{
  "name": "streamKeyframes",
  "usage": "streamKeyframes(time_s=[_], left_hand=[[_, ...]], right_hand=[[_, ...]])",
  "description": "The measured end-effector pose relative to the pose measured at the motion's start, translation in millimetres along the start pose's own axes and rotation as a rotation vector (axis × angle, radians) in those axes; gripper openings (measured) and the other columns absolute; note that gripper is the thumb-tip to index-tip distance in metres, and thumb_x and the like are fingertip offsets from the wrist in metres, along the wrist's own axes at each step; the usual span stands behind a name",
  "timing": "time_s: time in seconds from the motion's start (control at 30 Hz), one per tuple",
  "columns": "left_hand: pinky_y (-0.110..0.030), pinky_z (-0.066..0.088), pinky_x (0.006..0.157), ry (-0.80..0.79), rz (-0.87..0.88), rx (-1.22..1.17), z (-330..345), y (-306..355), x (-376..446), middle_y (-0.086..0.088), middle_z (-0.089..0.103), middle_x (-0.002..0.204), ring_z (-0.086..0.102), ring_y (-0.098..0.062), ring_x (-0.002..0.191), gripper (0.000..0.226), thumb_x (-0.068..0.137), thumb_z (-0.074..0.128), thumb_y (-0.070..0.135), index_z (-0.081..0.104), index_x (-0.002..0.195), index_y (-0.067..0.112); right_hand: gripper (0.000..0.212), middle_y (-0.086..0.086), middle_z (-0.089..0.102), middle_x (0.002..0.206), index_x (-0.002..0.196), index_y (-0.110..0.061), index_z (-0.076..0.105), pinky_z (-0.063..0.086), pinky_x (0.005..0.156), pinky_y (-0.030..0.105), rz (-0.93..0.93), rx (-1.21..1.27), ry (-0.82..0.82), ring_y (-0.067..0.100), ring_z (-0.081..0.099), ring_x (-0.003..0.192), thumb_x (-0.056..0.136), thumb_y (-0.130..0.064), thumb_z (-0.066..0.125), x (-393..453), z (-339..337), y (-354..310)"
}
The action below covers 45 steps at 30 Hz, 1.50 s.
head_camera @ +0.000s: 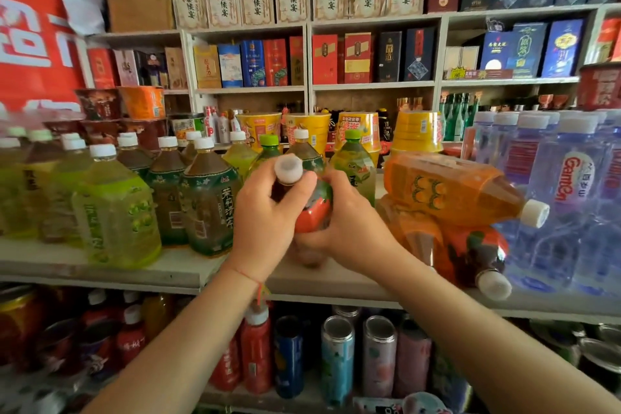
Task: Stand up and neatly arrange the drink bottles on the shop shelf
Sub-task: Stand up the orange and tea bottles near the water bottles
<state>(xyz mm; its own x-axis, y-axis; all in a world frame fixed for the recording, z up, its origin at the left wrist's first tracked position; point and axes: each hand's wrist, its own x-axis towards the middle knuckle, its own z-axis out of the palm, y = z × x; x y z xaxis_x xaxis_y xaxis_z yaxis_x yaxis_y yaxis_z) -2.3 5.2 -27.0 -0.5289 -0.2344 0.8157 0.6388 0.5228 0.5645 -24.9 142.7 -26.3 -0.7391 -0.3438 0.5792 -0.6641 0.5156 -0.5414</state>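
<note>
Both hands hold a red-labelled drink bottle (314, 212) with a white cap, tilted towards me above the shelf board (161, 267). My left hand (268, 212) grips its neck just under the cap. My right hand (349, 222) wraps around its body from the right. To the right, an orange bottle (450, 188) lies on its side on top of other fallen bottles, among them a red-labelled one (480, 255) with its cap pointing at me. Upright green and dark tea bottles (208, 198) stand in rows on the left.
Clear water bottles (568, 198) stand packed at the right end of the shelf. Yellow noodle cups (416, 129) sit behind the drinks. Cans and small bottles (336, 356) fill the shelf below. Boxed goods (255, 62) line the back wall shelves.
</note>
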Motion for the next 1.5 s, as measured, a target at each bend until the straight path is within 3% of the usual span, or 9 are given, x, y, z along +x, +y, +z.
streamKeyframes(time_s=[0.13, 0.37, 0.57, 0.67, 0.83, 0.97, 1.1, 1.23, 1.5], left_hand=[[-0.017, 0.046, 0.074, 0.107, -0.067, 0.082, -17, -5, 16, 0.012, 0.066, 0.086, 0.062, -0.003, 0.084, 0.015, 0.092, 0.068, 0.037, 0.067, 0.094, 0.023], [-0.014, 0.040, 0.068, 0.080, -0.075, 0.309, -47, -29, 43, 0.016, 0.059, 0.085, 0.057, -0.009, 0.083, 0.017, 0.093, 0.066, 0.041, 0.060, 0.093, 0.025], [-0.038, 0.048, 0.102, -0.132, -0.063, 0.378, -66, -68, 49, 0.000, 0.063, 0.128, 0.057, -0.018, 0.120, 0.067, 0.089, 0.057, 0.061, 0.056, 0.136, 0.014], [-0.049, 0.045, 0.106, -0.106, -0.015, 0.420, -67, -75, 50, 0.002, 0.065, 0.126, 0.058, -0.017, 0.118, 0.075, 0.086, 0.047, 0.071, 0.057, 0.135, 0.015], [-0.052, 0.036, 0.114, 0.106, 0.350, 0.484, -58, -62, 32, -0.015, 0.051, 0.143, 0.043, -0.030, 0.138, 0.052, 0.095, 0.062, 0.031, 0.050, 0.138, 0.006], [-0.050, 0.039, 0.109, 0.084, 0.667, 0.434, -32, -48, 11, -0.017, 0.061, 0.128, 0.053, -0.035, 0.126, 0.026, 0.089, 0.061, 0.012, 0.068, 0.114, 0.008], [-0.046, 0.043, 0.096, -0.073, 0.618, 0.369, 13, -34, -2, -0.014, 0.064, 0.115, 0.057, -0.033, 0.111, 0.021, 0.083, 0.061, 0.015, 0.072, 0.099, 0.009], [-0.054, 0.045, 0.100, -0.267, 0.468, 0.401, 68, -6, 0, -0.012, 0.056, 0.127, 0.051, -0.033, 0.121, 0.040, 0.084, 0.056, 0.031, 0.064, 0.120, 0.014], [-0.057, 0.029, 0.117, -0.502, 0.315, 0.350, 144, 22, -6, -0.002, 0.027, 0.156, 0.025, -0.026, 0.145, 0.084, 0.075, 0.065, 0.057, 0.030, 0.149, 0.035]], right_hand=[[0.061, -0.004, 0.064, 0.098, 0.114, -0.017, 0.048, 0.058, 0.076, 0.039, -0.001, 0.075, -0.011, 0.014, 0.064, 0.085, 0.069, -0.042, 0.082, 12, 15, -17], [0.044, -0.021, 0.062, 0.099, 0.115, -0.027, 0.055, 0.047, 0.074, 0.017, 0.033, 0.221, -0.121, -0.007, 0.057, 0.089, 0.082, -0.051, 0.072, 38, 47, -27], [0.059, -0.005, 0.065, 0.119, 0.136, -0.022, 0.052, 0.056, 0.089, 0.039, 0.137, 0.186, -0.073, 0.015, 0.063, 0.105, 0.089, -0.056, 0.061, 51, 69, -29], [0.053, -0.011, 0.062, 0.115, 0.136, -0.022, 0.051, 0.054, 0.089, 0.033, 0.127, 0.144, -0.081, 0.013, 0.061, 0.106, 0.092, -0.050, 0.060, 49, 71, -32], [0.046, -0.009, 0.063, 0.120, 0.133, -0.022, 0.056, 0.050, 0.088, 0.028, 0.148, 0.136, -0.090, 0.010, 0.059, 0.107, 0.091, -0.037, 0.066, 38, 66, -26], [0.025, -0.004, 0.065, 0.103, 0.112, -0.019, 0.066, 0.040, 0.072, 0.024, 0.053, -0.033, 0.012, 0.013, 0.056, 0.094, 0.088, -0.024, 0.061, 21, 53, -10], [0.026, 0.007, 0.057, 0.109, 0.111, -0.012, 0.064, 0.041, 0.087, 0.031, -0.024, -0.331, 0.208, 0.023, 0.051, 0.102, 0.085, -0.016, 0.063, -4, 7, 9], [0.031, 0.009, 0.054, 0.122, 0.118, -0.018, 0.059, 0.034, 0.103, 0.042, 0.044, -0.707, 0.467, 0.030, 0.047, 0.117, 0.089, -0.027, 0.059, -18, -59, 34], [0.082, 0.014, 0.055, 0.121, 0.140, -0.017, 0.033, 0.042, 0.065, 0.036, 0.298, -0.955, 0.236, 0.033, 0.063, 0.101, 0.085, -0.077, 0.044, -36, -134, 65]])
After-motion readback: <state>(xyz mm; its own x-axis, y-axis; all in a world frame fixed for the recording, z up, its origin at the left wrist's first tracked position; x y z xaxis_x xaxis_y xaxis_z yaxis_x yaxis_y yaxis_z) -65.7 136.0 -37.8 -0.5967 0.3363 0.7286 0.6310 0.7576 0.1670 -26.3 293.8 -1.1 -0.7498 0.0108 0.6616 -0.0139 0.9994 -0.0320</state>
